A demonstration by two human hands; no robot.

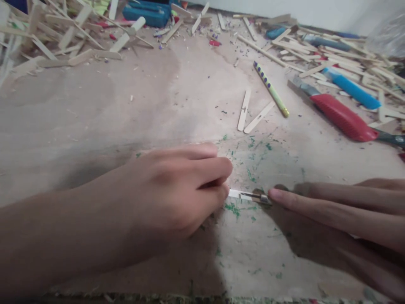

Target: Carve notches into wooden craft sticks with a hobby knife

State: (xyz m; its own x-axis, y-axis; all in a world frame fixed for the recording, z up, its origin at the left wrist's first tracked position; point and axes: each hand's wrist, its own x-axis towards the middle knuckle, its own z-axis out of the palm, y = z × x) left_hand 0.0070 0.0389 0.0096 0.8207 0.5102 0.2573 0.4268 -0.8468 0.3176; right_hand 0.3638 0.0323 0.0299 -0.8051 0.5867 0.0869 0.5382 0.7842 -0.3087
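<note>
My left hand (180, 190) is closed in a pinch on one end of a pale flat craft stick (234, 194), which lies on the wooden table. From the right, my right hand (335, 207) reaches in, its fingers wrapped round a slim tool with a metal collar (264, 198) and a thin dark tip, apparently a craft knife. That tip rests on or just over the stick. The tool's handle is hidden under my fingers. Green shavings (233, 209) are scattered around the stick. Beyond my hands lie two notched craft sticks (243, 110) and a yellow-green pencil with purple dots (271, 88).
A red-handled cutter (343, 116) and a blue-handled tool (352, 88) lie at the right, beside a heap of craft sticks (348, 59). Another stick pile (72, 38) fills the back left, near a blue case (147, 13). The table's front edge runs along the bottom.
</note>
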